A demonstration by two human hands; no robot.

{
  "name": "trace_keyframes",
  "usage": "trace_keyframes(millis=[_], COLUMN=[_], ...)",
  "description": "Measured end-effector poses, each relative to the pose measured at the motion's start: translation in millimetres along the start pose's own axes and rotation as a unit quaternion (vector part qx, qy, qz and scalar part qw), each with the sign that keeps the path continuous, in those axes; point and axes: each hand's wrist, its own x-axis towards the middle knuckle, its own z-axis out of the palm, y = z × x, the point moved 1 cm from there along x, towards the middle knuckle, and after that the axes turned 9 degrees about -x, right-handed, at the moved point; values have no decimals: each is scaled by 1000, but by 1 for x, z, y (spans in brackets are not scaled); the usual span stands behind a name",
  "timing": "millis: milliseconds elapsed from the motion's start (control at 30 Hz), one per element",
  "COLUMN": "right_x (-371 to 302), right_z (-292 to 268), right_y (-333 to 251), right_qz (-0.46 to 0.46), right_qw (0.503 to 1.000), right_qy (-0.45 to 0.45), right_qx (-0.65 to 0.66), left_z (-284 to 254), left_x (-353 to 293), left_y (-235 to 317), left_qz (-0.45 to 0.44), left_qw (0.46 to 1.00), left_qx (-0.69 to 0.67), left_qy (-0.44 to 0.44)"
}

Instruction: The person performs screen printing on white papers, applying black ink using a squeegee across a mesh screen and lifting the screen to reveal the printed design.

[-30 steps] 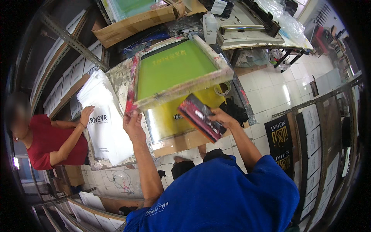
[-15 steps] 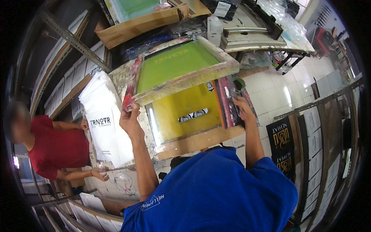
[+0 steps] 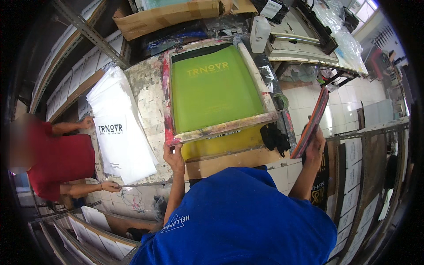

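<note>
My left hand (image 3: 175, 158) grips the near left corner of a screen-printing frame (image 3: 221, 129), thumb and fingers closed at its edge. The frame has a green mesh (image 3: 216, 92) with lettering and paint-smeared wooden sides. It lies over a yellow sheet (image 3: 225, 145), most of which is hidden beneath it. Off to the right, beyond the table edge, my right hand (image 3: 315, 145) is closed around a long squeegee (image 3: 314, 117) with a red-orange edge, held tilted up in the air. A black crumpled cloth (image 3: 274, 139) lies beside the frame's near right corner.
A stack of white printed bags (image 3: 126, 141) lies left of the frame. A person in a red shirt (image 3: 64, 152) stands there, hands at the stack and table edge. A white plastic bottle (image 3: 259, 34) stands behind; a metal-framed rack (image 3: 375, 130) rises at the right.
The screen frame has come down from its raised tilt and now lies flatter over the yellow sheet. My right hand has lifted the squeegee away to the right.
</note>
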Motion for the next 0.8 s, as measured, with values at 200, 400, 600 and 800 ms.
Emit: trace_keyframes(millis=[200, 400, 600, 800], right_x=[76, 134, 197, 260], right_z=[67, 157, 242, 319], right_y=[4, 7, 40, 81], right_qz=[-37, -39, -48, -27], right_qw=[999, 990, 977, 957], right_qy=[-36, -135, -161, -233], right_qx=[-7, -30, -131, -169], left_z=[0, 0, -8, -14], left_x=[-20, -17, -17, -16], left_y=[-32, -33, -41, -39], left_qz=[16, 33, 1, 49], left_qw=[1000, 998, 999, 990], left_qx=[-4, 58, 38, 124], left_qy=[9, -13, -27, -45])
